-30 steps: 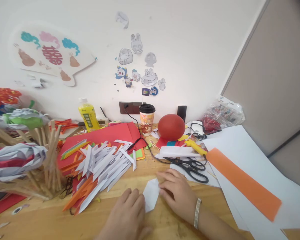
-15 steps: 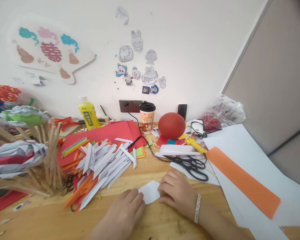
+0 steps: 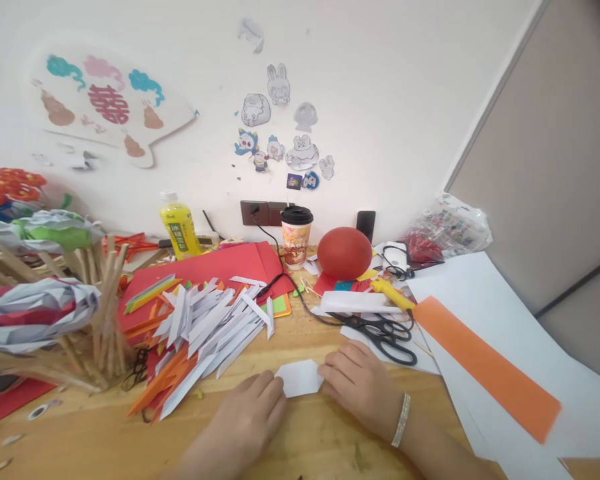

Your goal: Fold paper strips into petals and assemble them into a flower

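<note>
A small white piece of paper (image 3: 301, 379) with angled corners lies at the front of the wooden table between my hands. My left hand (image 3: 255, 410) has its fingers closed on the paper's left end. At the opposite end, my right hand (image 3: 353, 383) pinches the right edge, a beaded bracelet on its wrist. Both thumbs are partly hidden. To the left lies a pile of folded white paper strips (image 3: 213, 323), with folded orange strips (image 3: 163, 380) under its near side.
Black-handled scissors (image 3: 380, 333) lie beyond my right hand, near a yellow glue gun (image 3: 393, 293). A red balloon (image 3: 345, 253), a lidded cup (image 3: 297, 240) and a yellow bottle (image 3: 180, 227) stand toward the wall. An orange strip (image 3: 485, 367) rests on white sheets (image 3: 575, 393) at right.
The white paper has turned to lie more level, and more of its right end shows. My right hand has shifted slightly right. The view has moved a little.
</note>
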Demonstrator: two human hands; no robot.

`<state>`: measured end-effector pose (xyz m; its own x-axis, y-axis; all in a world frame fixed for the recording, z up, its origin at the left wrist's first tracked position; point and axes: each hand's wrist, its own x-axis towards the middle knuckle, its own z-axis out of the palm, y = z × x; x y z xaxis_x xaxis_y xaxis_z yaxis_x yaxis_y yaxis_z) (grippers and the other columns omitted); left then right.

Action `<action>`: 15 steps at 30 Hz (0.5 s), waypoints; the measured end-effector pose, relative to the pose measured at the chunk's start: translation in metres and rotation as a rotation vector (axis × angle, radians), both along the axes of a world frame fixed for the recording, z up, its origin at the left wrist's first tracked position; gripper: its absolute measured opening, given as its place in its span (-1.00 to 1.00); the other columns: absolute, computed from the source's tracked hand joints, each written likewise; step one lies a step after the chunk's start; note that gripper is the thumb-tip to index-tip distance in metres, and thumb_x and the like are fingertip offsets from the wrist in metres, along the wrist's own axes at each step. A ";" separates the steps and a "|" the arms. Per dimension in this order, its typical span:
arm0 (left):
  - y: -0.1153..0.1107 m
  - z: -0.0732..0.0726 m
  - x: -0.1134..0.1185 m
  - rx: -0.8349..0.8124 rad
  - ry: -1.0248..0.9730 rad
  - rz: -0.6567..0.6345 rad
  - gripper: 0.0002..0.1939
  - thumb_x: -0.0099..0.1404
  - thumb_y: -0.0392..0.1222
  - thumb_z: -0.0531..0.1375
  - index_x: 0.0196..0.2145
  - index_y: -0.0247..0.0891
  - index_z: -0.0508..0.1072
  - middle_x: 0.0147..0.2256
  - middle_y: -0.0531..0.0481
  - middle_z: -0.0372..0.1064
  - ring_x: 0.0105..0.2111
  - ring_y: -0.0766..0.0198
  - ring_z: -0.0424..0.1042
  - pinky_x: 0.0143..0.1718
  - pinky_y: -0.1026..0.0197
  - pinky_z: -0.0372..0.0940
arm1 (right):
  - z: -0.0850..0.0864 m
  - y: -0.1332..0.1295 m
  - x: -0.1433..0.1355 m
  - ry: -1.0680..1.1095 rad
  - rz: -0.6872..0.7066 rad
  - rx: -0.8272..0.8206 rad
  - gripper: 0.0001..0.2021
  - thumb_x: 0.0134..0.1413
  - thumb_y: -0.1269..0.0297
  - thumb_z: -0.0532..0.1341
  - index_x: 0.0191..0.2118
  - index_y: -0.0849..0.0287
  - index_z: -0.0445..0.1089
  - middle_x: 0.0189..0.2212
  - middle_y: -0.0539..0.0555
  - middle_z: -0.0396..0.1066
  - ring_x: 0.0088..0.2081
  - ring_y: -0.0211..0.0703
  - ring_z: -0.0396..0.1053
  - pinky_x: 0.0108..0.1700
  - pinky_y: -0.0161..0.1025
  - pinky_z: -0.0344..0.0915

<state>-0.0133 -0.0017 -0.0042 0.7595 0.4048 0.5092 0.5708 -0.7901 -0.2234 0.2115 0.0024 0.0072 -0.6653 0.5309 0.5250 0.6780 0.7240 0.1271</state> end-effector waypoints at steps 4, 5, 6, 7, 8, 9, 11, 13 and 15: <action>0.001 -0.004 -0.001 -0.102 0.020 0.035 -0.68 0.31 -0.45 -0.14 -0.48 -0.25 0.27 -0.48 0.00 0.30 -0.50 0.27 0.26 -0.50 0.28 0.22 | -0.007 0.005 -0.001 -0.007 0.039 -0.031 -0.77 0.19 0.42 0.03 -0.47 0.15 0.32 -0.55 0.02 0.32 -0.43 -0.20 0.18 -0.36 -0.22 0.07; 0.001 -0.003 -0.002 -0.133 0.016 0.049 -0.70 0.31 -0.44 -0.13 -0.47 -0.24 0.28 -0.46 0.00 0.30 -0.48 0.27 0.27 -0.48 0.28 0.23 | -0.009 0.006 -0.001 0.007 0.035 -0.038 -0.79 0.18 0.39 0.05 -0.47 0.15 0.31 -0.55 0.02 0.31 -0.43 -0.19 0.17 -0.36 -0.22 0.06; 0.001 -0.001 -0.002 -0.161 0.009 0.063 -0.71 0.31 -0.44 -0.12 -0.45 -0.24 0.28 -0.45 0.01 0.31 -0.46 0.27 0.28 -0.46 0.29 0.24 | -0.010 0.006 -0.002 0.019 0.027 -0.045 -0.80 0.17 0.36 0.07 -0.46 0.16 0.31 -0.54 0.02 0.30 -0.42 -0.19 0.17 -0.36 -0.22 0.06; 0.000 0.001 -0.003 -0.179 -0.001 0.071 -0.72 0.31 -0.44 -0.12 -0.44 -0.23 0.28 -0.44 0.01 0.31 -0.45 0.27 0.29 -0.45 0.29 0.24 | -0.011 0.007 -0.002 0.025 0.022 -0.049 -0.82 0.17 0.34 0.09 -0.46 0.16 0.31 -0.54 0.02 0.30 -0.41 -0.18 0.17 -0.36 -0.22 0.06; 0.000 0.003 -0.003 -0.193 -0.010 0.076 -0.72 0.31 -0.44 -0.12 -0.44 -0.23 0.28 -0.44 0.02 0.32 -0.44 0.27 0.30 -0.44 0.29 0.24 | -0.011 0.008 -0.002 0.029 0.017 -0.050 -0.82 0.17 0.34 0.09 -0.46 0.16 0.31 -0.53 0.03 0.30 -0.40 -0.18 0.17 -0.36 -0.22 0.05; 0.000 0.004 -0.003 -0.206 -0.015 0.077 -0.71 0.32 -0.43 -0.12 -0.44 -0.23 0.28 -0.43 0.02 0.32 -0.44 0.28 0.30 -0.44 0.30 0.23 | -0.012 0.008 -0.002 0.026 0.012 -0.051 -0.82 0.17 0.35 0.09 -0.46 0.16 0.31 -0.53 0.03 0.30 -0.40 -0.18 0.17 -0.35 -0.22 0.05; 0.001 0.006 -0.003 -0.222 -0.016 0.068 -0.70 0.32 -0.43 -0.13 -0.45 -0.22 0.28 -0.43 0.03 0.32 -0.44 0.29 0.30 -0.44 0.31 0.23 | -0.012 0.007 -0.003 0.016 0.012 -0.048 -0.78 0.18 0.42 0.05 -0.48 0.17 0.31 -0.52 0.03 0.30 -0.40 -0.18 0.16 -0.34 -0.22 0.05; 0.002 0.006 -0.003 -0.234 -0.016 0.065 -0.71 0.33 -0.40 -0.12 -0.46 -0.22 0.29 -0.43 0.04 0.32 -0.44 0.28 0.30 -0.43 0.30 0.22 | -0.010 0.005 -0.005 0.026 0.023 -0.082 -0.77 0.16 0.46 0.03 -0.48 0.17 0.30 -0.49 0.03 0.31 -0.39 -0.18 0.15 -0.32 -0.21 0.06; 0.003 0.005 -0.002 -0.261 -0.040 0.078 -0.71 0.34 -0.36 -0.10 -0.48 -0.22 0.30 -0.45 0.03 0.31 -0.44 0.28 0.30 -0.43 0.29 0.22 | -0.009 0.002 -0.007 0.078 0.012 -0.178 -0.82 0.12 0.44 0.06 -0.46 0.17 0.31 -0.44 0.04 0.32 -0.36 -0.18 0.16 -0.30 -0.20 0.08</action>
<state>-0.0156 0.0013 0.0008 0.7025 0.5824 0.4090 0.6363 -0.7714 0.0056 0.2045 0.0045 -0.0015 -0.6328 0.6123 0.4739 0.6721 0.7383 -0.0565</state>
